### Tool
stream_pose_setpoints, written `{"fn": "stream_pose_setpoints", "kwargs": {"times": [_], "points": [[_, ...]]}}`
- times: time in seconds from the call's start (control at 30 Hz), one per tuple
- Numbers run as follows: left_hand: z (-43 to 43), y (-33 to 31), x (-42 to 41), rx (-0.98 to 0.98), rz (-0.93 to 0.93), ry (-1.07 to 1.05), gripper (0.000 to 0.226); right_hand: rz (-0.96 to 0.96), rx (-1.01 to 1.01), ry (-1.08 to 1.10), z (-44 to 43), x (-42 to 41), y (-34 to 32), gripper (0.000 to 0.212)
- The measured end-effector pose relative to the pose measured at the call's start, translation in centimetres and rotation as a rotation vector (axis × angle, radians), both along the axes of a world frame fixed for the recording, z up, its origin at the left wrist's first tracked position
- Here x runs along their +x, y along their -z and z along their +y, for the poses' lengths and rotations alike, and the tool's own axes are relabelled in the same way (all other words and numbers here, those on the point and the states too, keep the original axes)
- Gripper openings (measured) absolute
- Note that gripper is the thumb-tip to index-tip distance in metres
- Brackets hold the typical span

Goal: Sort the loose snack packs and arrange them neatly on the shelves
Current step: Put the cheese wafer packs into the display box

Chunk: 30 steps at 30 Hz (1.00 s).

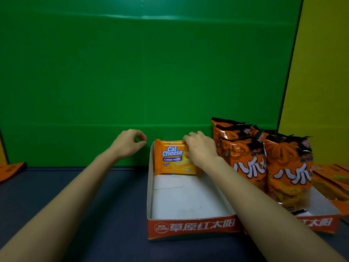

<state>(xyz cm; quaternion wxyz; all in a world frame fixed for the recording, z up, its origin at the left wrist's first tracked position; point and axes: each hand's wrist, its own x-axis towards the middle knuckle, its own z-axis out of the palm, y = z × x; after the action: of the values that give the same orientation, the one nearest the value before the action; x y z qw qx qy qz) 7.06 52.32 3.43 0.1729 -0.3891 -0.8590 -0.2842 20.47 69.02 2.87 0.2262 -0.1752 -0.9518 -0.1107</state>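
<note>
A: Position of the Cal Cheese wafer pack (172, 157)?

B: Stands upright inside the open tray (192, 226), at the far end, closer to the tray's left wall. Printed face toward the camera. Bottom edge on the tray's white floor.

A: Status of the right hand (201, 150)?

B: Reaches in over the tray's right side. Clamps the upper right edge of the wafer pack, fingers curled over the top.

A: Status of the left hand (129, 143)?

B: Hovers just left of the tray's far left corner, apart from both tray and pack. Holds nothing. Fingers loosely curled, thumb and forefinger tips close, with a small gap between.

A: Other stock?

B: Orange squid-print bags (245, 157) upright in rows just right of the tray, seated in a second tray (317, 224) just beside it. Flat orange packs (332, 178) further right of the tray. Lone flat pack (11, 171) well to the left of the tray, on the dark blue surface (75, 195).

A: Surroundings?

B: Green panel (132, 72) directly behind the tray; yellow panel (321, 72) behind and to the right of the tray
</note>
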Motion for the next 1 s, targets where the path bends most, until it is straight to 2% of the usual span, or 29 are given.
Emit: {"fn": "stream_pose_setpoints", "kwargs": {"times": [0.13,0.3,0.4,0.63,1.0], "points": [[-2.4,0.3,0.6,-0.129,0.071,-0.094,0.023,0.003,0.041,0.019,-0.5,-0.3,0.6,0.037],[-5.7,1.0,2.6,-0.215,0.183,-0.216,0.025,0.037,-0.151,-0.149,-2.2,1.0,-0.7,0.037],[-8.1,1.7,4.0,-0.208,0.210,-0.269,0.023,0.036,-0.227,-0.263,-4.6,1.9,-1.3,0.035],[-15.8,3.1,7.2,-0.112,0.254,-0.402,0.022,-0.002,-0.235,-0.549,-12.1,1.8,-1.1,0.035],[-33.1,4.6,9.7,-0.147,0.164,-0.662,0.023,-0.072,-0.299,-0.757,-27.9,-0.4,1.4,0.034]]}}
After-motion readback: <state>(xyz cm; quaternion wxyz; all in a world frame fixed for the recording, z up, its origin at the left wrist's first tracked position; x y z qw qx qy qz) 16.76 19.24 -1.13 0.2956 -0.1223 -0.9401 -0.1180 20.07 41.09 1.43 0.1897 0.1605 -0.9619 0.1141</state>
